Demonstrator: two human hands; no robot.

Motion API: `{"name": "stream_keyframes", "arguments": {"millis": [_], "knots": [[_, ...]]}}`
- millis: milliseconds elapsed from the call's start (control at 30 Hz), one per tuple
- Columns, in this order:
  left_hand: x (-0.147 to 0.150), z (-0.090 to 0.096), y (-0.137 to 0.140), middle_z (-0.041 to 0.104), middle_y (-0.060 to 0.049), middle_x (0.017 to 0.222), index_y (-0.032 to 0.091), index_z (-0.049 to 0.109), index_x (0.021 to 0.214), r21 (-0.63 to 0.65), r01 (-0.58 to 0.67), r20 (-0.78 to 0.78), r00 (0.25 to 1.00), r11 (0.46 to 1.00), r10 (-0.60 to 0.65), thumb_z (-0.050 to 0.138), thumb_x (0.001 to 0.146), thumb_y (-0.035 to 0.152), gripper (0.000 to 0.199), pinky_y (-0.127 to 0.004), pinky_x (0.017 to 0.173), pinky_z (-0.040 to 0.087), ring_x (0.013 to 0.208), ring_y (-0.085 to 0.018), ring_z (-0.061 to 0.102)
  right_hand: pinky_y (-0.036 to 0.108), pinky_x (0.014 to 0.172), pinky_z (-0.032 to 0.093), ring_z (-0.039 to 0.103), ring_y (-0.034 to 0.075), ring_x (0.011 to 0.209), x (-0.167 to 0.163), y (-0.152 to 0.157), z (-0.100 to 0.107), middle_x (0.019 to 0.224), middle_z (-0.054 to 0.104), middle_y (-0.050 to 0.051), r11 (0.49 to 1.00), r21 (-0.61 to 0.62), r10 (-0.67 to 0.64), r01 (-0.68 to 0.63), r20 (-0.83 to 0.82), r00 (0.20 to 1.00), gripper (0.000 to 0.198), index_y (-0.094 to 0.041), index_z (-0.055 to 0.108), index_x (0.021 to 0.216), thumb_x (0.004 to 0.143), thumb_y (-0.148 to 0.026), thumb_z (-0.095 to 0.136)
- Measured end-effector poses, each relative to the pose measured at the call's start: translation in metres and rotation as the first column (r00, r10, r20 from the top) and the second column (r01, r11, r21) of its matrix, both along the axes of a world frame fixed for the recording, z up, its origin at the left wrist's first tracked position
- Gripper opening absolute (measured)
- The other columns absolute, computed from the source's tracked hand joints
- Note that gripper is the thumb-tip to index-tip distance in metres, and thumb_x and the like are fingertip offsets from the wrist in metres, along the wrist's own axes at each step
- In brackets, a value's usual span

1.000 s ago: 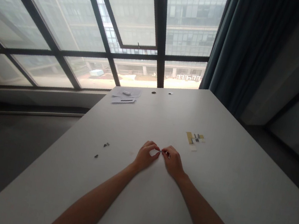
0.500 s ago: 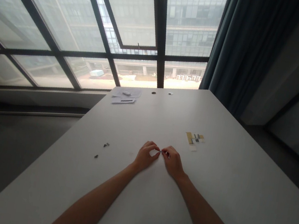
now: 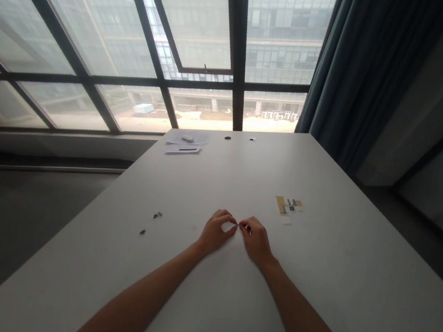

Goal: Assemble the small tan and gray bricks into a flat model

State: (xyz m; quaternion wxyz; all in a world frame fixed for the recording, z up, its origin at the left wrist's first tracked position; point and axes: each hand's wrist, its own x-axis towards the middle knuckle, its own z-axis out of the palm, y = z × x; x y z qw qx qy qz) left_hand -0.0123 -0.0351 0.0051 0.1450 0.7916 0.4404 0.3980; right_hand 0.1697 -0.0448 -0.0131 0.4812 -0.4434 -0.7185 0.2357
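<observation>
Over the middle of the white table, my left hand and my right hand meet fingertip to fingertip. Both are closed in a pinch, thumb against forefinger. Between them is a tiny greyish piece, mostly covered by the fingers and too small to name. To the right of my right hand lies a group of small yellow, dark and white pieces. Left of my left hand are small dark pieces, with another dark piece nearer to me.
White papers with a small object on them lie at the far left corner. Two round holes, one a dark hole, sit near the far edge. Beyond stand large windows and a dark blue curtain.
</observation>
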Motion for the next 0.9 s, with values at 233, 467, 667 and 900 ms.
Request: {"name": "stream_keyframes", "arguments": {"millis": [233, 467, 667, 900], "knots": [[0.0003, 0.0014, -0.0006, 0.066, -0.004, 0.09, 0.023, 0.07, 0.087, 0.003, -0.002, -0.003, 1.0, 1.0, 0.002, 0.07, 0.082, 0.016, 0.008, -0.033, 0.079, 0.051, 0.093, -0.02, 0.059, 0.028, 0.071, 0.045, 0.058, 0.016, 0.072, 0.0001, -0.0005, 0.0016, 0.084, 0.064, 0.003, 1.0, -0.006, -0.007, 0.007, 0.009, 1.0, 0.012, -0.02, 0.067, 0.088, 0.089, -0.013, 0.058], [0.0006, 0.0012, -0.0001, 0.065, -0.004, 0.089, 0.023, 0.07, 0.087, 0.011, 0.0, -0.001, 1.0, 1.0, 0.0, 0.07, 0.081, 0.015, 0.01, -0.032, 0.077, 0.051, 0.091, -0.02, 0.059, 0.027, 0.072, 0.046, 0.059, 0.016, 0.073, -0.0004, 0.0001, 0.0004, 0.084, 0.064, 0.003, 1.0, -0.012, -0.005, 0.005, 0.002, 1.0, 0.012, -0.02, 0.067, 0.088, 0.088, -0.013, 0.058], [-0.0005, -0.0003, 0.0002, 0.065, -0.004, 0.09, 0.023, 0.07, 0.088, 0.002, 0.005, 0.0, 1.0, 1.0, -0.005, 0.07, 0.082, 0.016, 0.009, -0.033, 0.08, 0.05, 0.092, -0.02, 0.059, 0.028, 0.073, 0.046, 0.059, 0.016, 0.074, 0.0006, 0.0004, -0.0008, 0.085, 0.064, 0.003, 1.0, -0.012, 0.0, 0.0, 0.005, 1.0, 0.012, -0.02, 0.067, 0.088, 0.089, -0.013, 0.058], [-0.0006, -0.0014, 0.0016, 0.066, -0.004, 0.09, 0.023, 0.071, 0.089, 0.017, 0.002, 0.0, 1.0, 1.0, -0.002, 0.07, 0.083, 0.017, 0.009, -0.034, 0.082, 0.05, 0.091, -0.019, 0.059, 0.027, 0.071, 0.045, 0.057, 0.015, 0.072, -0.0003, -0.0001, 0.0003, 0.085, 0.064, 0.002, 1.0, -0.014, -0.005, 0.005, 0.004, 1.0, 0.011, -0.02, 0.067, 0.087, 0.088, -0.012, 0.058]]}}
